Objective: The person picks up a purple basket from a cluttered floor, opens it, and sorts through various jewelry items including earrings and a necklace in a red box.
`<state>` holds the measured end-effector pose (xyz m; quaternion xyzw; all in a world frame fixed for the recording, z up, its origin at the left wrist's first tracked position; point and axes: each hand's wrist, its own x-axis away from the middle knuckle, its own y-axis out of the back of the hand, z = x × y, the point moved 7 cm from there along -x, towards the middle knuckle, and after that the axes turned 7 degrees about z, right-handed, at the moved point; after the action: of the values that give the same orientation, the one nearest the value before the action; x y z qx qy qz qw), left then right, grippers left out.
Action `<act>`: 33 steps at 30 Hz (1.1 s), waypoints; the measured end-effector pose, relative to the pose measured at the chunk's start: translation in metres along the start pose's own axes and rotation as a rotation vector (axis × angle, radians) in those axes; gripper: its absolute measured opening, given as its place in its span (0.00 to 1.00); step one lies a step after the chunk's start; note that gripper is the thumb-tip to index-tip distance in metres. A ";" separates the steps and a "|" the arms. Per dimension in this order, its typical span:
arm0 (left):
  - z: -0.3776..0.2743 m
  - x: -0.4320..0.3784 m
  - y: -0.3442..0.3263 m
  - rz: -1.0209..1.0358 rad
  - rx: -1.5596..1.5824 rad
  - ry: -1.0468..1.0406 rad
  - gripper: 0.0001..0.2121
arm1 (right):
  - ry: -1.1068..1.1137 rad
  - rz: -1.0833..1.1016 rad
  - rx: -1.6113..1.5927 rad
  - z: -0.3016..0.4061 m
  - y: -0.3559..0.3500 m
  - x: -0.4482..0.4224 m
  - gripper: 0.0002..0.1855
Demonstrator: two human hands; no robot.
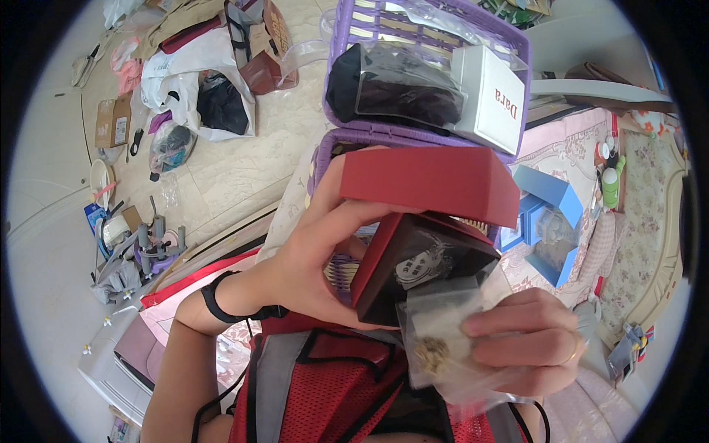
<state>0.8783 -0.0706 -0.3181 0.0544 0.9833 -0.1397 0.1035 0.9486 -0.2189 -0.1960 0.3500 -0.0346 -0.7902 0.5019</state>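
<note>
My left hand point(310, 266) grips a red box from the left. The box's red lid point(421, 180) and its dark-lined lower part point(382, 271) are both within the fingers, one above the other. At the box's mouth lies a clear plastic bag point(424, 266) bearing a printed oval label. My right hand point(526, 343) pinches a small clear zip bag point(437, 315) in front of the box. Inside that bag a small gold-coloured item point(432, 354) shows, too blurred to name. Part of the box interior is hidden behind the bags.
Beyond the box stands a purple woven plastic basket point(526, 99) with its lid open, holding a white box point(493, 99) and a bagged black item point(410, 88). An opened blue box point(545, 221) lies on a bed at right. Bags and a cardboard carton point(112, 122) sit on the tiled floor.
</note>
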 end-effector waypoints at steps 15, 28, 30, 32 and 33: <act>-0.005 -0.006 0.000 0.029 0.010 0.020 0.44 | -0.283 -0.019 -0.433 -0.001 0.048 0.005 0.09; 0.004 0.001 0.000 0.020 -0.067 0.078 0.43 | -0.061 -0.138 -0.124 -0.019 0.017 0.000 0.11; 0.002 -0.002 -0.001 0.010 -0.089 0.059 0.43 | -0.079 0.114 -0.047 -0.017 0.004 -0.012 0.09; -0.001 -0.003 0.001 -0.003 -0.113 0.041 0.43 | -0.331 0.195 0.098 -0.027 -0.013 -0.022 0.09; -0.004 -0.005 0.001 0.015 -0.156 0.032 0.43 | -0.419 0.222 0.157 -0.030 -0.016 -0.022 0.11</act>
<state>0.8827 -0.0688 -0.3137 0.0556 0.9923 -0.0609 0.0928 0.9590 -0.1843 -0.2137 0.2103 -0.2372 -0.7806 0.5387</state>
